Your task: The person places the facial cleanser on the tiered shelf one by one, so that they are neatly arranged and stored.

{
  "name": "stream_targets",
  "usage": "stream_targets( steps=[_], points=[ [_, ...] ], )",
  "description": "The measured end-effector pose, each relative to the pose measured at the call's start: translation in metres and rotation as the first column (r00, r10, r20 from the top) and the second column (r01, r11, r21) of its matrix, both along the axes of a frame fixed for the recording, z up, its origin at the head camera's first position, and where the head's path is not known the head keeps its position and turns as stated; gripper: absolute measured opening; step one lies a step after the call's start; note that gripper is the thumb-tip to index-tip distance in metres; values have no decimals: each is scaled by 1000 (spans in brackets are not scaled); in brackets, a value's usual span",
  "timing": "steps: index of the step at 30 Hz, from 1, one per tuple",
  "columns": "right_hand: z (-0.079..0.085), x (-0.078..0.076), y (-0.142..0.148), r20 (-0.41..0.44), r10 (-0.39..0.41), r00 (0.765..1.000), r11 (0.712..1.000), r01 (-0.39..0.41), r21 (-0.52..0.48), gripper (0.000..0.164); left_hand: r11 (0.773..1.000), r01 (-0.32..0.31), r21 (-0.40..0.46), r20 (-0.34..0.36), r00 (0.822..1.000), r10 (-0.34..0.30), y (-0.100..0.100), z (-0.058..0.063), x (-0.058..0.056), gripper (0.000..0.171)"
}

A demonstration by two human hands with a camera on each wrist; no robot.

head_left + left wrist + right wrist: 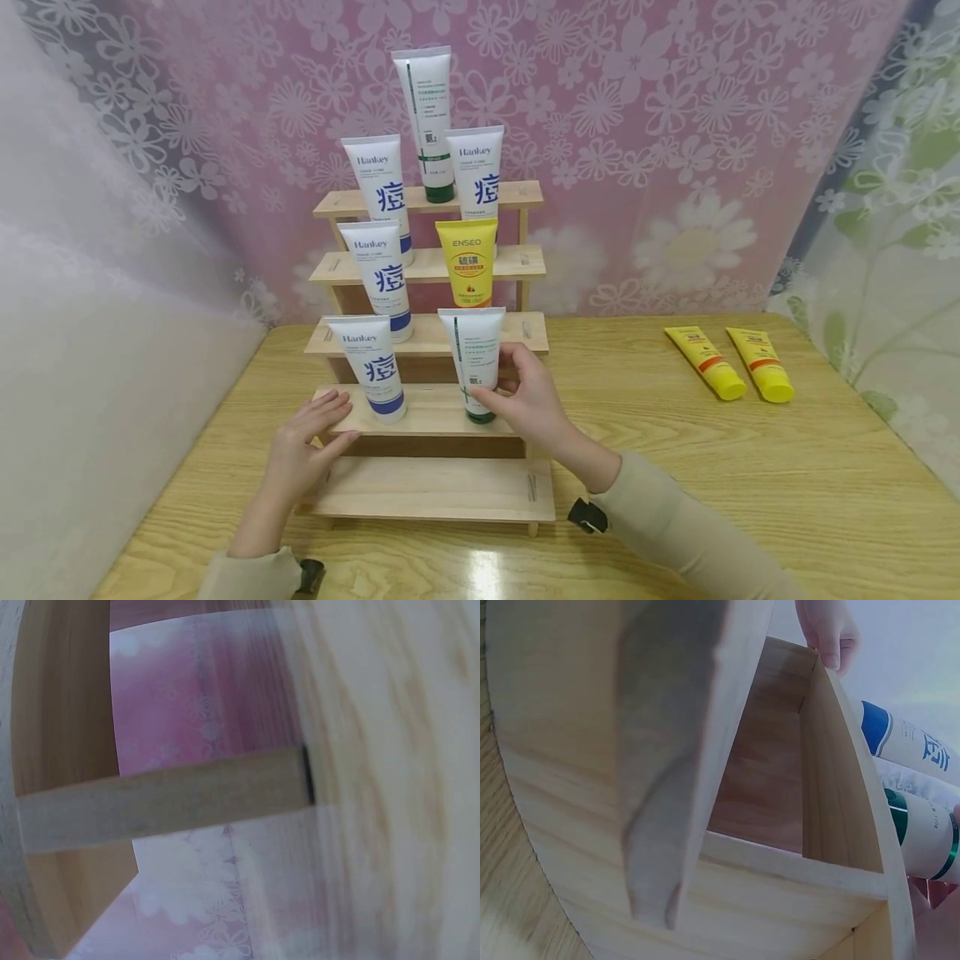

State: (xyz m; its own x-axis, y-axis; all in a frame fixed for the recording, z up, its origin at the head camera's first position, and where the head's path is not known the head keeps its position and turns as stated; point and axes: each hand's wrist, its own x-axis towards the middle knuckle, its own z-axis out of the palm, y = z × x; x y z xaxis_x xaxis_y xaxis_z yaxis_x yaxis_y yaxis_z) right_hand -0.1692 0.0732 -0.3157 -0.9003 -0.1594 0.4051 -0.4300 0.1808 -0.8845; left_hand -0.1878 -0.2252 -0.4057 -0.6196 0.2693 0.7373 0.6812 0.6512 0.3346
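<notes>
A white tube with a green cap (474, 354) stands upright on the second step from the bottom of a wooden tiered stand (427, 490). My right hand (534, 404) holds it near its base, thumb in front and fingers at the right side. On the same step, to the left, is a white tube with blue lettering (372, 367). My left hand (300, 446) rests on the left end of that step. From the right wrist, the left hand (829, 630) shows at the step's edge. Only the stand's wood (397, 787) fills the left wrist view's right side; no hand appears there.
Higher steps carry more blue-lettered tubes (378, 271), a yellow tube (467, 262) and, at the top, another green-capped tube (427, 117). Two yellow tubes (705, 360) lie on the wooden table (675, 450) at the right. A pink floral cloth (637, 125) hangs behind.
</notes>
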Motion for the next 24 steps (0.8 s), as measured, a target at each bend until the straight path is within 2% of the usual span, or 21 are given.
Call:
stream_targets(
  steps=[7,11,18,24],
  points=[
    [-1,-1,1,-1,18,1000,1000,-18,10,44,1000,0,3,-9,1000,0,1,2,0,38],
    [-6,-4,3,-6,35,999,999,-35,12,44,1000,9,0,-23,1000,-9,1,2,1,39],
    [-26,-14,13,9,77,997,997,-77,-14,47,1000,10,11,-17,1000,-9,1,1,1,39],
    [-27,-12,29,-10,83,997,996,-83,-15,45,1000,16,13,-14,1000,-16,1,2,1,40]
  ],
)
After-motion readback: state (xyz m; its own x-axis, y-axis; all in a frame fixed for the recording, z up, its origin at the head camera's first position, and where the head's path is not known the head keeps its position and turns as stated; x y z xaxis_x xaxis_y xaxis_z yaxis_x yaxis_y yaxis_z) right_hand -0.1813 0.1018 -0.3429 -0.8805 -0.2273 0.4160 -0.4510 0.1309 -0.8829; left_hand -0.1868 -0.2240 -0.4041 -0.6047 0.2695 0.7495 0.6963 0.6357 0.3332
